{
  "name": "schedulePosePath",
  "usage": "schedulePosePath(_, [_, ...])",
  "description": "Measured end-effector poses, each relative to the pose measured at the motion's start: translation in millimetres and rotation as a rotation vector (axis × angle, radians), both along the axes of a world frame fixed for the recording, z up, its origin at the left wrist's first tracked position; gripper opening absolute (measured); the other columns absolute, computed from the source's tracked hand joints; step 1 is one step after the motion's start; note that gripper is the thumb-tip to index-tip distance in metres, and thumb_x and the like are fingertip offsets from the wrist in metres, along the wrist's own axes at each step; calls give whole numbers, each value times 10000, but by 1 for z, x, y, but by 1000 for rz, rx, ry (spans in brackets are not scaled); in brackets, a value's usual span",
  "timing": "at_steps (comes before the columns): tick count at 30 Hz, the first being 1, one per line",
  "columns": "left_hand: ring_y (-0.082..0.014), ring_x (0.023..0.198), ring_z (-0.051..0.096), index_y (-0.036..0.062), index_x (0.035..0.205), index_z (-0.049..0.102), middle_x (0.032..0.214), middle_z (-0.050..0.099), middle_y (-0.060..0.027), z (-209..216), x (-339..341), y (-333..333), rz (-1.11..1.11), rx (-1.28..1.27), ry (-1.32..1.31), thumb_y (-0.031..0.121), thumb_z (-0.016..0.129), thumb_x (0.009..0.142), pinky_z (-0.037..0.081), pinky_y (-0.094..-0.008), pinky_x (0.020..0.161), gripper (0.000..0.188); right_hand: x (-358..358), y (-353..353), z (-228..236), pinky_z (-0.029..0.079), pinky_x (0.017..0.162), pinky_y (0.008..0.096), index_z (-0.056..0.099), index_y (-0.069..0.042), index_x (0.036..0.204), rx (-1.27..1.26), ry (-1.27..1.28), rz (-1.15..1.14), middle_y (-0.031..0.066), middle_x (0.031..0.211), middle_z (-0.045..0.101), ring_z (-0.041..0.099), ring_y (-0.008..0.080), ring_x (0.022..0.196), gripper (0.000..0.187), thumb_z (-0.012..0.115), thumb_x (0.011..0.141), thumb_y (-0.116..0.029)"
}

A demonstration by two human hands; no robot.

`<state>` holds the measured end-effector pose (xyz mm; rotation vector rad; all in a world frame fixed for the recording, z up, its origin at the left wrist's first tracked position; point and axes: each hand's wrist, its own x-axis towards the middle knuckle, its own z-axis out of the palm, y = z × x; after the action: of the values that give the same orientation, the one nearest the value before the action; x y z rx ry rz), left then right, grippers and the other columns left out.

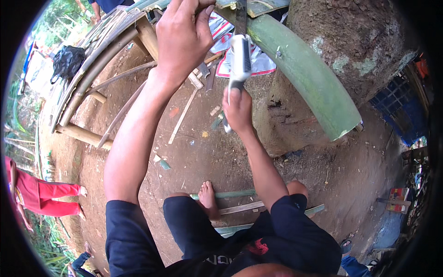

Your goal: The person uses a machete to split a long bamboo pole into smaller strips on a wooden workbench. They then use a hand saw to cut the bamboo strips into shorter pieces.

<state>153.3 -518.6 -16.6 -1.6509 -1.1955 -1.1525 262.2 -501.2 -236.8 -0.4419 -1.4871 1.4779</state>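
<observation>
My left hand (182, 39) is raised high, fingers closed on the top end of a thick green bamboo pole (304, 74) near the frame's upper edge. That pole slants down to the right, its cut end at lower right. My right hand (237, 111) grips the handle of a long knife in a white sheath-like cover (240, 57), held upright against the pole. My bare foot (207, 196) rests on split bamboo strips (240, 207) on the dirt ground.
A big mossy rock (360, 41) stands behind the pole. A bamboo bench frame (92, 69) curves along the left. Wood offcuts and a red-white sheet (258, 62) lie on the ground. A person in red trousers (46, 196) sits at left. A black bag (67, 60) hangs upper left.
</observation>
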Motion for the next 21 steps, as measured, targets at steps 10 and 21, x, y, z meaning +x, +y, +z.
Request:
schedulePosePath(10, [-260,886,675,-22,985,653,933,672,-150,1,7,-10,-12,-129,-104,-1,605,879,514,-330,771,118,69,-73,-16,350,456,247,461,-22,862,-82,156,18,6,610,446,440,79,500,733,442,851,-755])
schedulePosePath(21, [-254,1119,637,-38,1033,658,1028,669,-179,-2,1,-9,-7,-194,-208,13,579,908,511,-335,896,157,71,-58,-48,341,423,230,492,-22,915,-114,15,111,-4,637,458,421,69,470,567,414,971,-581])
